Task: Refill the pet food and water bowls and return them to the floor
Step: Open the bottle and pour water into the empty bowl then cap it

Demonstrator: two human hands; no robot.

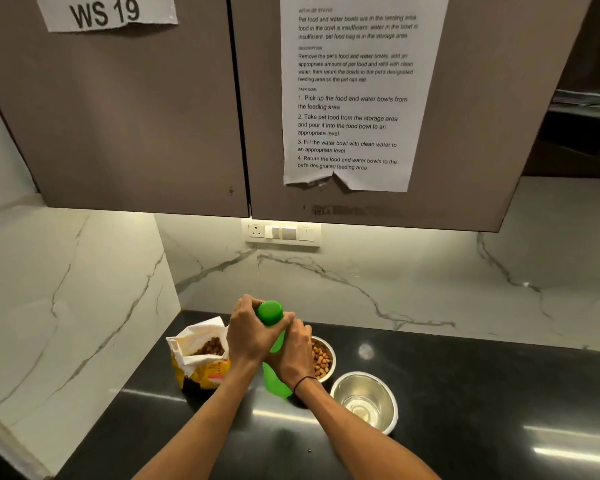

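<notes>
A green bottle [273, 384] stands upright on the black counter [465, 393]. My left hand [248, 332] grips its neck just under the green cap [270, 311]. My right hand [293, 355] wraps around the bottle's body lower down. Behind my right hand sits a steel bowl [324, 358] holding brown kibble. A second steel bowl [366, 400] stands in front and to the right, with only a little water at its bottom. An open yellow pet food bag [201, 358] stands left of the bottle, kibble showing inside.
Grey wall cupboards [136, 116] hang low over the counter, with a taped instruction sheet [354, 91]. A socket and switch plate [281, 233] sits on the marble backsplash. A marble side wall [66, 306] closes the left end. Open shelves [582, 116] are at the right.
</notes>
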